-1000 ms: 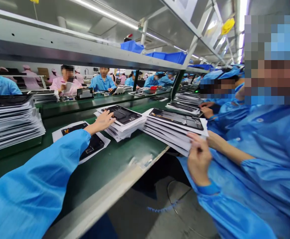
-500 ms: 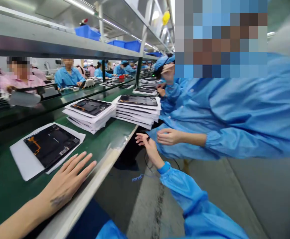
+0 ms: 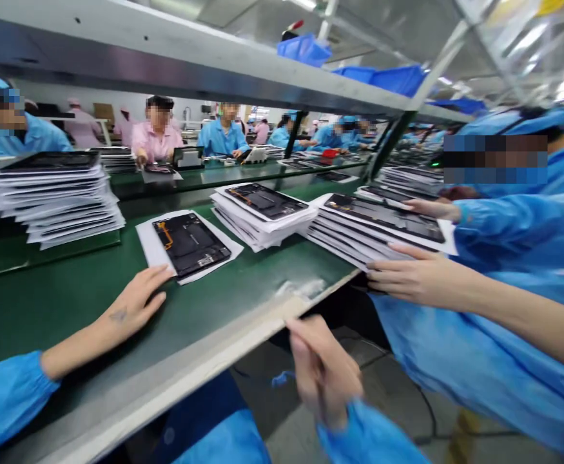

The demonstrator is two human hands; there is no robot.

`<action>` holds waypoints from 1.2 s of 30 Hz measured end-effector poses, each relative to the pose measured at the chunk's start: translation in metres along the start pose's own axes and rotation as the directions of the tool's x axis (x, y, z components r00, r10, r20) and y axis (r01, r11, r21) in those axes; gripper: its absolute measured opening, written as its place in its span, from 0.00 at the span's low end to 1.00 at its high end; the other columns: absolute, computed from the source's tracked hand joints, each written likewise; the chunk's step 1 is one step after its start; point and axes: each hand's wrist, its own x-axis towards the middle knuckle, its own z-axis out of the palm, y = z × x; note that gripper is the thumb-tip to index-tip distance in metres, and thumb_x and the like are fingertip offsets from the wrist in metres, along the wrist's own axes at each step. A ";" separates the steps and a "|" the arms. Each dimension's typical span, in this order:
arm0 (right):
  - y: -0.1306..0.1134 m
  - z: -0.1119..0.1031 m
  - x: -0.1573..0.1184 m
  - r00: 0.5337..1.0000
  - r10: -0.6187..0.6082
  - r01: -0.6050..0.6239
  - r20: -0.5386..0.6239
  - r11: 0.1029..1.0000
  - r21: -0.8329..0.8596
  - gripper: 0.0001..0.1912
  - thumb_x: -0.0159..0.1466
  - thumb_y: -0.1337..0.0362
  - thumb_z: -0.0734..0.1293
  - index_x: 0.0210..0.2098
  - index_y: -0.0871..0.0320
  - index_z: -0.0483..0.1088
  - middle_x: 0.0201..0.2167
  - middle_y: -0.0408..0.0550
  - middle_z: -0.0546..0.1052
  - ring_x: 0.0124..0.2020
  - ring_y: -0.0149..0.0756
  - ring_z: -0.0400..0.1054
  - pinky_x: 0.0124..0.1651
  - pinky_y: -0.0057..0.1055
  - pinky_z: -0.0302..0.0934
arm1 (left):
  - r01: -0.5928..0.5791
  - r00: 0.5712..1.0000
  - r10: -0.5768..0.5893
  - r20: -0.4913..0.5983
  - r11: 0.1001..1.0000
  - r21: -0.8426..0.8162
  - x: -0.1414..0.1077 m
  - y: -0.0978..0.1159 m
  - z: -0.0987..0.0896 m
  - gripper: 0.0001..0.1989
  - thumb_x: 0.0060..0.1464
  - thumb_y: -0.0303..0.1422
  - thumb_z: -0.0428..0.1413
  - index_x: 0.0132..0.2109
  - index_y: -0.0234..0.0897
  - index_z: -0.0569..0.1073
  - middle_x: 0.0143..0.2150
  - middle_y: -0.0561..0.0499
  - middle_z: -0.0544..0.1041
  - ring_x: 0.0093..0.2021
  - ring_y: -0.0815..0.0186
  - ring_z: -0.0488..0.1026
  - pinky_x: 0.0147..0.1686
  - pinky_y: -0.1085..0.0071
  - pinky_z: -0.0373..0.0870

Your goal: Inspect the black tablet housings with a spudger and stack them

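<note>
Blue gathered sleeves (image 3: 6, 403); small tattoo (image 3: 118, 314) on left hand (image 3: 134, 299).

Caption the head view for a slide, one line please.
Left hand resting on green bench beside a black device panel on white paper; right hand at the bench edge.

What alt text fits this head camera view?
A person's left hand rests on a green workbench near a dark panel on paper; their right hand is at the bench edge. A co-worker's hand touches stacked panels.
</note>
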 end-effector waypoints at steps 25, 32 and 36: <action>0.014 0.148 0.163 0.389 -0.341 0.634 0.856 0.773 0.020 0.08 0.70 0.71 0.60 0.47 0.54 0.64 0.53 0.47 0.71 0.53 0.40 0.62 0.44 0.33 0.56 | -0.555 0.701 0.650 -0.293 0.756 0.346 0.032 -0.053 0.036 0.34 0.49 0.20 0.42 0.55 0.59 0.76 0.29 0.52 0.79 0.26 0.58 0.75 0.22 0.64 0.72; 0.023 0.162 0.155 0.423 -0.400 0.557 0.813 0.823 0.115 0.09 0.69 0.73 0.60 0.46 0.55 0.65 0.47 0.46 0.72 0.48 0.37 0.63 0.45 0.32 0.57 | -0.455 0.760 0.588 -0.276 0.785 0.421 0.025 -0.033 0.013 0.21 0.59 0.17 0.42 0.41 0.40 0.77 0.32 0.47 0.79 0.29 0.62 0.76 0.30 0.66 0.69; 0.022 0.155 0.149 0.488 -0.431 0.581 0.759 0.809 0.087 0.09 0.67 0.73 0.62 0.44 0.55 0.66 0.43 0.46 0.74 0.42 0.37 0.64 0.40 0.31 0.58 | -0.459 0.737 0.618 -0.274 0.755 0.468 0.033 -0.019 0.000 0.20 0.63 0.17 0.40 0.40 0.39 0.74 0.31 0.51 0.77 0.26 0.67 0.74 0.29 0.70 0.67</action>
